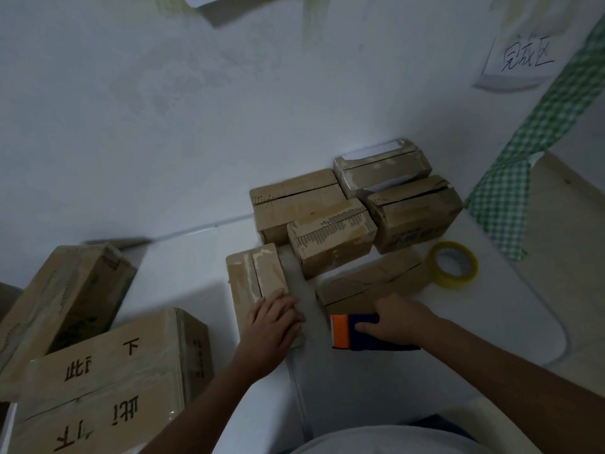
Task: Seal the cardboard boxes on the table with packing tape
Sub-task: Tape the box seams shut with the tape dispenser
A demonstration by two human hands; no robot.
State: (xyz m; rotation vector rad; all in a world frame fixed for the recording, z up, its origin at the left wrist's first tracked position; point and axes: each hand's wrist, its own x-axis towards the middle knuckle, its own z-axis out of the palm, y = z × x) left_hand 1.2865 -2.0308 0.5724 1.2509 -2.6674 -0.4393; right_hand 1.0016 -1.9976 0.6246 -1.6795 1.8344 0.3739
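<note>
Left hand (273, 317): fingers flat, spread on small box (257, 283).
Right hand (397, 317): fingers curled round tape dispenser (357, 332), right of that box.

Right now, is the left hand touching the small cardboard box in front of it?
Touching. The head view shows the left hand lying flat on the near end of the small cardboard box, its fingers covering the box's top with no gap.

Dim, bluish, low-contrast light; no glare. Soft shadow falls right of the tape roll (453, 264) and beside the small boxes (330, 237) on the white table (360, 381). Wide-angle bending at edges; overall soft, slightly smeared detail.
</note>
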